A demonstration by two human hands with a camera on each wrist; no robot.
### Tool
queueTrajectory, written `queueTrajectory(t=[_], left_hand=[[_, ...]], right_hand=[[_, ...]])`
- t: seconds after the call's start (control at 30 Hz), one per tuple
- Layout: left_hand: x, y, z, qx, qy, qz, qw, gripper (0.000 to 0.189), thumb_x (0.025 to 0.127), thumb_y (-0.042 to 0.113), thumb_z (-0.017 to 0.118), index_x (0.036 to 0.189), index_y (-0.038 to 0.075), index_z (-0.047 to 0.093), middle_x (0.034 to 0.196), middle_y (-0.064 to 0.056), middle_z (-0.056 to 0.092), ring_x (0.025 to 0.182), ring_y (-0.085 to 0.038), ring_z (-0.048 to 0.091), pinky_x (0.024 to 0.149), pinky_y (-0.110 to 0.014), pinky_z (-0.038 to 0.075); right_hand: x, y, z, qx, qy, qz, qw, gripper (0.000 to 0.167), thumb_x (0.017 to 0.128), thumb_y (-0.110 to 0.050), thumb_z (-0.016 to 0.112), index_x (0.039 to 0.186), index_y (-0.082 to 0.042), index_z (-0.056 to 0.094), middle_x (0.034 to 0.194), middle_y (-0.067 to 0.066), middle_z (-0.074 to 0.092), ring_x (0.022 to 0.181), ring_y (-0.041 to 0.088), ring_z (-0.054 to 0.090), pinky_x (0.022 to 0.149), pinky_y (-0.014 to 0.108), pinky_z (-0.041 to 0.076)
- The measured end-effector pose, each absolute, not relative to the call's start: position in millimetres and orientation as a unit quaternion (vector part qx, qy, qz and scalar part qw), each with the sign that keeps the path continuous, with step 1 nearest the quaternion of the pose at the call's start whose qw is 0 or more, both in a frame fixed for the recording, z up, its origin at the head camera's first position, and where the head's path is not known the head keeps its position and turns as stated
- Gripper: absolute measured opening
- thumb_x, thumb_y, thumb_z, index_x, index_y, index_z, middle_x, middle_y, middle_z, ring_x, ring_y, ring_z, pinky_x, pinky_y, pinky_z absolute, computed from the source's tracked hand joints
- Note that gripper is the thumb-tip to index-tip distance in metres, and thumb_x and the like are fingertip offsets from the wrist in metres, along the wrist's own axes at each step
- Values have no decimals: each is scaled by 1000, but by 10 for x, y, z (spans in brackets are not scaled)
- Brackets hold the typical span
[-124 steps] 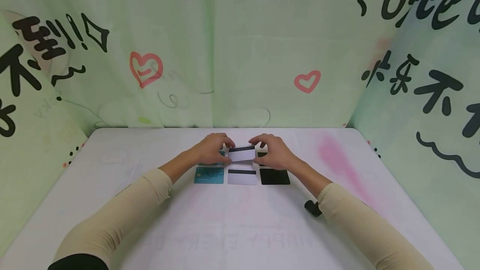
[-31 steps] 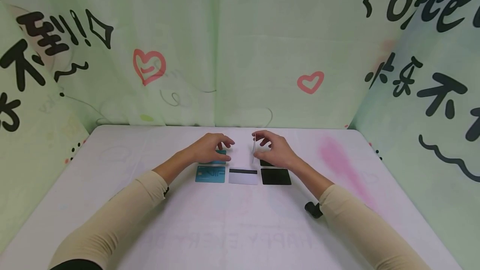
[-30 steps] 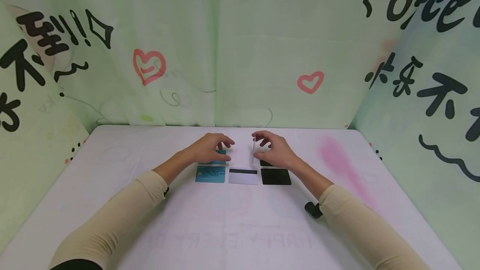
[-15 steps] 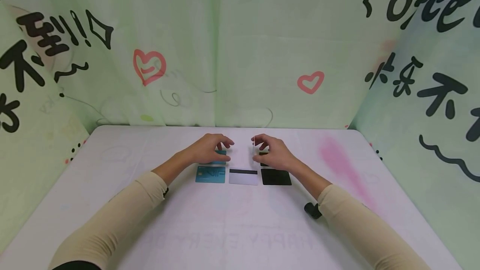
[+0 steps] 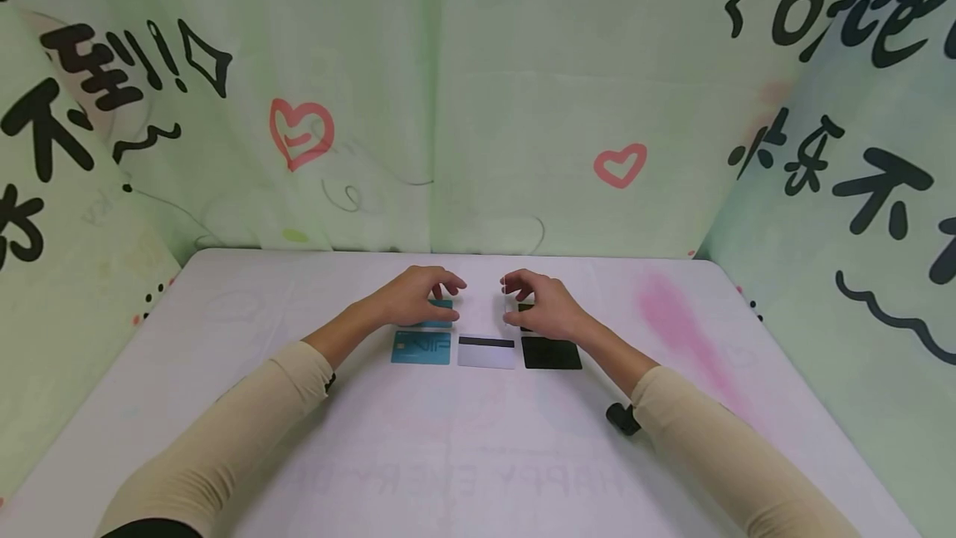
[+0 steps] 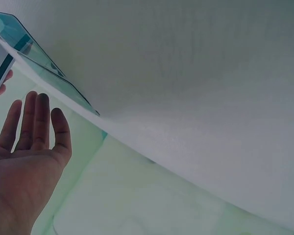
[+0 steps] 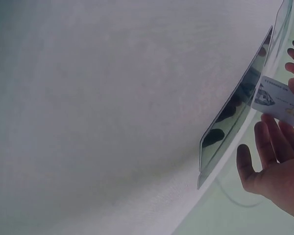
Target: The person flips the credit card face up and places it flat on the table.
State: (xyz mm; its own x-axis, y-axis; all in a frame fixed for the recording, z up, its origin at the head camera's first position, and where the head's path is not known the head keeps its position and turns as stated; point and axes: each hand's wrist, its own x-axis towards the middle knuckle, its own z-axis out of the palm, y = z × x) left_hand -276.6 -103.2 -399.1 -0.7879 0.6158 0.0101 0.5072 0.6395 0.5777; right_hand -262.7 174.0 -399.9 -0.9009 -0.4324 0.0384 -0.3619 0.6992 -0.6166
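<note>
White card (image 7: 278, 104) stands on edge between the right hand's (image 5: 548, 305) thumb and fingers, which grasp it near the middle of the counter's (image 5: 463, 438) far edge. The left hand (image 5: 414, 295) is released, fingers apart, partly hiding the rear blue card (image 5: 441, 314); the rear black card (image 5: 526, 307) shows behind the right hand. Closer to the counter's near edge, left to right, lie the front blue card (image 5: 421, 348), striped card (image 5: 486, 354) and front black card (image 5: 552, 353).

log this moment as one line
right hand: pinches white card | left hand: holds nothing, nearest rear blue card | front row: front blue card, second white card, front black card | rear black card: partly hidden
</note>
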Motion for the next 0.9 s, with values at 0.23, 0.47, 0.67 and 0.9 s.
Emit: queueTrajectory(t=[0.23, 0.47, 0.67, 0.9], left_hand=[[-2750, -1037, -3964, 320, 897, 289, 93, 52, 94, 30, 77, 140, 8, 64, 127, -8, 71, 109, -22, 67, 97, -38, 53], [-2734, -1037, -3972, 313, 899, 290, 98, 53, 94, 30, 78, 140, 9, 64, 127, -8, 71, 110, -22, 67, 97, -38, 53], [-2712, -1023, -3953, 316, 896, 296, 95, 52, 94, 29, 77, 140, 8, 64, 128, -8, 71, 110, -23, 66, 96, -38, 53], [-2727, -1024, -3955, 325, 895, 292, 87, 52, 95, 29, 77, 140, 7, 64, 127, -8, 71, 109, -22, 66, 93, -35, 53]], right_hand=[[-2622, 1740, -4004, -214, 920, -324, 53, 57, 90, -16, 80, 141, -3, 58, 130, 13, 69, 115, 31, 64, 96, 46, 55], [-2615, 1725, -3996, -205, 922, -323, 57, 58, 89, -15, 80, 142, -5, 59, 132, 11, 69, 120, 32, 64, 98, 46, 56], [-2615, 1727, -3992, -198, 923, -326, 51, 60, 88, -15, 81, 143, -6, 59, 135, 13, 66, 123, 34, 63, 99, 47, 57], [-2606, 1731, -3979, -208, 921, -325, 44, 58, 87, -13, 82, 141, -6, 62, 132, 15, 64, 123, 37, 64, 102, 50, 55]])
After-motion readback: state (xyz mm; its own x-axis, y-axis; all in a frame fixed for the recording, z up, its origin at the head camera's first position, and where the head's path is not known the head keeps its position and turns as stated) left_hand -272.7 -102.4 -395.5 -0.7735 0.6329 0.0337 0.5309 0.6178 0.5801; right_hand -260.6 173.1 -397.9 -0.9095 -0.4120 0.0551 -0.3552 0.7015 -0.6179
